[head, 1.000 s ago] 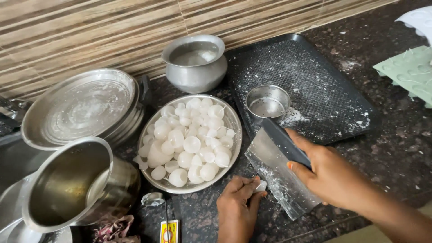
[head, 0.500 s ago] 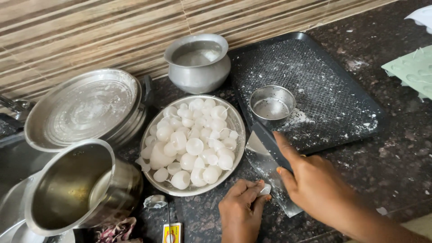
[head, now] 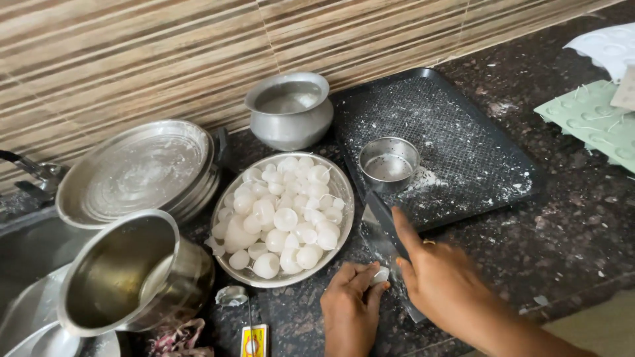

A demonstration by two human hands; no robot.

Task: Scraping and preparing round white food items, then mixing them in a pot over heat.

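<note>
My right hand [head: 444,283] grips a flat metal scraper [head: 383,233] dusted with white powder, its blade edge down on the dark counter. My left hand [head: 349,309] pinches a small white ball [head: 381,274] right beside the blade. Just left of both hands sits a steel plate [head: 331,173] heaped with several white round pieces [head: 281,215]. A small steel cup [head: 389,162] stands on the near left corner of a black tray [head: 463,152] speckled with white powder.
A round steel pot [head: 290,109] stands by the tiled wall. Stacked steel plates [head: 135,170] and a tilted steel vessel [head: 126,274] lie at left beside a sink. Green and white moulded sheets [head: 595,112] lie at far right. A small packet [head: 253,339] lies near the counter edge.
My right hand has turned the scraper from lying flat to standing on its edge and brought it closer to my left hand, which keeps the white ball.
</note>
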